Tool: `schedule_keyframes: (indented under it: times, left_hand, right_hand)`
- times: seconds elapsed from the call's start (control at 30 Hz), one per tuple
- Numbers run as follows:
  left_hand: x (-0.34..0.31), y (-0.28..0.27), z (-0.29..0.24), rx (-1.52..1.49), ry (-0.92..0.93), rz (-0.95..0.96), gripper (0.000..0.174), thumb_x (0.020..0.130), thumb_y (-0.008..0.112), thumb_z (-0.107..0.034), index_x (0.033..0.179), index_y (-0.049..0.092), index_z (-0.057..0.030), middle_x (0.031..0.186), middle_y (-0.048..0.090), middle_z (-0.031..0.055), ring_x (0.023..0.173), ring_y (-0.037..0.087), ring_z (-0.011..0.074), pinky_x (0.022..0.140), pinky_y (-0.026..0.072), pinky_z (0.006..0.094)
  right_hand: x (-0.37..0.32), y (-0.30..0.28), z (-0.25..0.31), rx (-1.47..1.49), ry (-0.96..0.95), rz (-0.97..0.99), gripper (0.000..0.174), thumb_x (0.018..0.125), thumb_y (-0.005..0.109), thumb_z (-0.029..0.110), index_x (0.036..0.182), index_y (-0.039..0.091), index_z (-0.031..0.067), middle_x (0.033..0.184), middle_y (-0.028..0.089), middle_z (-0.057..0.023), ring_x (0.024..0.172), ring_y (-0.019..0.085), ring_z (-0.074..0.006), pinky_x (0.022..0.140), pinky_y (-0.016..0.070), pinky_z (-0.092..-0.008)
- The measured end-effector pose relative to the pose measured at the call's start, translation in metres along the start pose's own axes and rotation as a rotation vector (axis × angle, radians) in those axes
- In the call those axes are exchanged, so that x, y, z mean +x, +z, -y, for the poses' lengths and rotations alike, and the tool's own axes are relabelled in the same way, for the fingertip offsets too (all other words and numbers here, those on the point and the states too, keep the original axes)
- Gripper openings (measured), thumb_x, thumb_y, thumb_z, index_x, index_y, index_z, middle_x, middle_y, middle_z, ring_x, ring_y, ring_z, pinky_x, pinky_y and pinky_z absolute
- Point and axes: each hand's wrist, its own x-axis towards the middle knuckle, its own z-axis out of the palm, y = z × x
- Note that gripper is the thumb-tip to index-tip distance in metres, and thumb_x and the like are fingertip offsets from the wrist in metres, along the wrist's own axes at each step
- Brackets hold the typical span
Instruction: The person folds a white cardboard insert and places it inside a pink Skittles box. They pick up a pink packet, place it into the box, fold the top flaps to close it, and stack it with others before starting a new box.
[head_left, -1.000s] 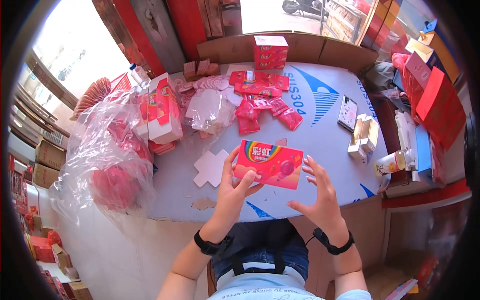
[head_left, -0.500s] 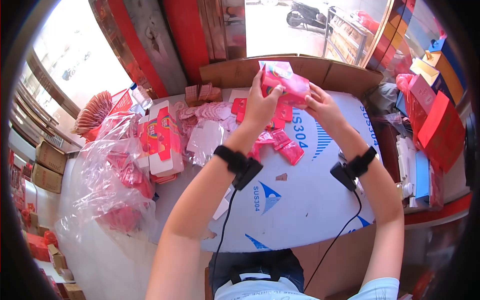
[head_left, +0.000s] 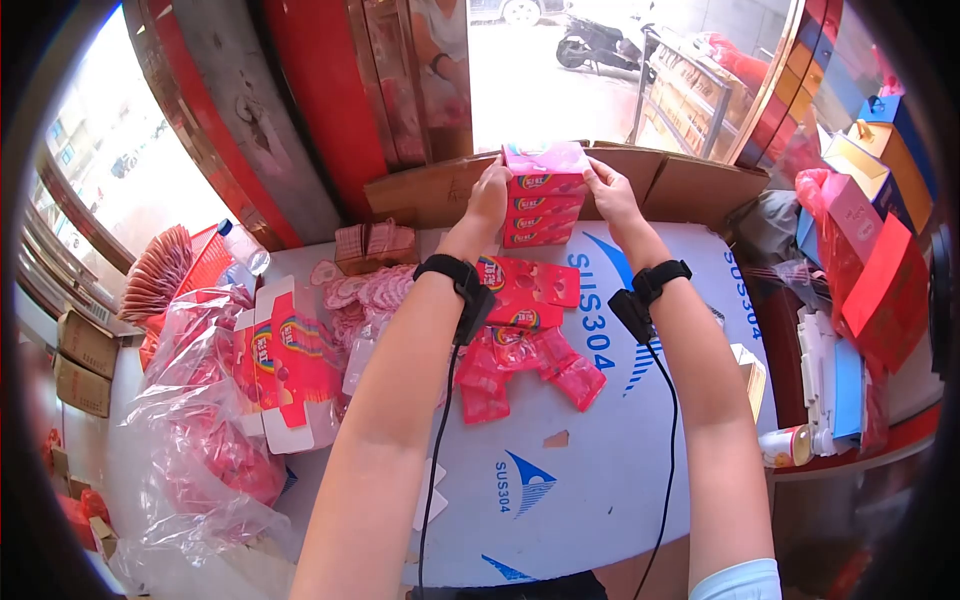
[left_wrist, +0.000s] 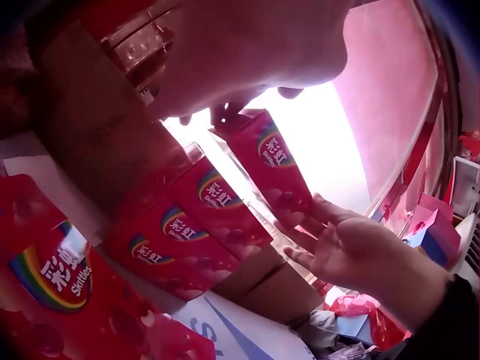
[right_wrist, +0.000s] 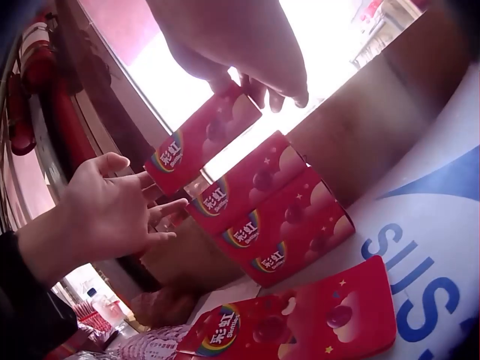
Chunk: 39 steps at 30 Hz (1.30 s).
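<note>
Both hands hold a red Skittles box [head_left: 548,185] over a stack of similar boxes [head_left: 541,222] near the back of the table. My left hand [head_left: 487,202] grips its left end and my right hand [head_left: 615,195] its right end. In the left wrist view, the held box [left_wrist: 270,161] is tilted, with a bright gap between it and the stack [left_wrist: 199,229]. The right wrist view shows the left fingers [right_wrist: 144,182] at the box's end. In front of the stack lie flat red Skittles cartons [head_left: 525,285] and shiny red packets [head_left: 485,390].
On the left are a clear plastic bag with red packets [head_left: 215,450], an opened Skittles carton [head_left: 290,350] and pink round pieces [head_left: 375,290]. A cardboard strip [head_left: 690,190] edges the back. A bottle [head_left: 785,447] and red bags [head_left: 880,290] stand right.
The box has moved from near the body to above the stack at the back. The right hand was open beside it and now holds its right end. The view has shifted.
</note>
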Motion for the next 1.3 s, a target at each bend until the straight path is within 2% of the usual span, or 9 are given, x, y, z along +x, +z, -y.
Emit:
schedule_keyframes:
  times: [0.37,0.47,0.6,0.67,0.7,0.77,0.97,1.1,1.3]
  left_hand:
    - [0.001,0.002,0.015,-0.077,0.042,-0.026,0.062,0.083,0.033,-0.020,0.141,0.025,0.0025,0.136,0.041,0.0146,0.126,0.034,0.0213,0.106,0.0205,0.0291]
    - [-0.016,0.002,0.001,0.407,-0.033,-0.299,0.061,0.082,0.041,-0.020,0.136,0.030,0.0048,0.138,0.036,0.0203,0.127,0.035,0.0305,0.105,0.0260,0.0335]
    - [-0.030,-0.020,0.008,0.902,-0.167,-0.535,0.055,0.078,0.053,-0.019,0.127,0.043,0.0048,0.133,0.041,0.0259,0.120,0.043,0.0411,0.099,0.0375,0.0397]
    - [-0.036,-0.032,0.017,1.065,-0.591,-0.150,0.051,0.077,0.055,-0.021,0.124,0.050,-0.0011,0.130,0.047,0.0217,0.118,0.047,0.0399,0.097,0.0398,0.0407]
    - [-0.034,-0.036,0.028,1.070,-0.585,-0.151,0.051,0.077,0.055,-0.021,0.124,0.050,-0.0011,0.130,0.047,0.0217,0.118,0.047,0.0399,0.097,0.0398,0.0407]
    - [-0.034,-0.046,0.057,1.452,-0.527,0.439,0.046,0.076,0.058,-0.024,0.119,0.057,-0.0075,0.129,0.051,0.0158,0.116,0.049,0.0379,0.095,0.0413,0.0421]
    - [-0.061,-0.028,0.041,1.263,-0.678,0.151,0.064,0.068,0.066,-0.028,0.127,0.051,-0.0102,0.134,0.046,0.0128,0.122,0.044,0.0376,0.100,0.0349,0.0480]
    - [-0.070,-0.030,0.041,1.426,-0.675,0.247,0.086,0.062,0.074,-0.029,0.137,0.036,-0.0136,0.143,0.032,0.0134,0.131,0.029,0.0380,0.102,0.0294,0.0537]
    - [-0.087,-0.016,0.007,1.460,-0.643,0.404,0.127,0.044,0.086,-0.039,0.146,0.014,-0.0155,0.149,0.013,0.0197,0.136,0.016,0.0414,0.107,0.0280,0.0453]
  right_hand:
    - [0.000,0.002,-0.009,-0.045,0.043,-0.026,0.039,0.093,0.053,0.018,0.127,0.048,-0.0005,0.116,0.059,-0.0103,0.101,0.056,-0.0135,0.087,0.0433,-0.0263]
    - [0.000,0.000,-0.021,-0.132,-0.241,-0.360,0.042,0.090,0.057,0.020,0.125,0.047,-0.0011,0.114,0.058,-0.0142,0.100,0.057,-0.0178,0.086,0.0444,-0.0279]
    - [-0.031,-0.013,-0.048,-0.537,-0.055,-0.317,0.055,0.078,0.070,0.029,0.118,0.049,-0.0010,0.109,0.057,-0.0209,0.099,0.058,-0.0292,0.086,0.0460,-0.0321]
    - [-0.045,-0.017,-0.082,-0.831,0.141,0.034,0.061,0.072,0.074,0.034,0.117,0.052,-0.0011,0.112,0.055,-0.0248,0.100,0.058,-0.0344,0.085,0.0470,-0.0363]
    - [-0.053,-0.016,-0.082,-0.827,0.136,0.030,0.061,0.072,0.074,0.034,0.117,0.052,-0.0011,0.112,0.055,-0.0248,0.100,0.058,-0.0344,0.085,0.0470,-0.0363]
    - [-0.067,-0.010,-0.082,-1.051,0.222,0.168,0.059,0.069,0.075,0.036,0.111,0.058,-0.0020,0.110,0.058,-0.0257,0.100,0.059,-0.0353,0.084,0.0476,-0.0385]
    - [-0.074,0.006,-0.060,-1.035,0.290,0.275,0.046,0.074,0.069,0.028,0.106,0.062,-0.0035,0.099,0.063,-0.0242,0.096,0.061,-0.0353,0.085,0.0476,-0.0385]
    - [-0.076,0.003,-0.082,-0.825,0.204,0.065,0.040,0.077,0.065,0.023,0.109,0.062,-0.0010,0.099,0.063,-0.0251,0.094,0.061,-0.0364,0.084,0.0482,-0.0391]
    - [-0.075,0.002,-0.067,-0.888,0.204,0.004,0.036,0.082,0.061,0.015,0.114,0.059,-0.0022,0.102,0.064,-0.0220,0.088,0.065,-0.0268,0.072,0.0508,-0.0307]
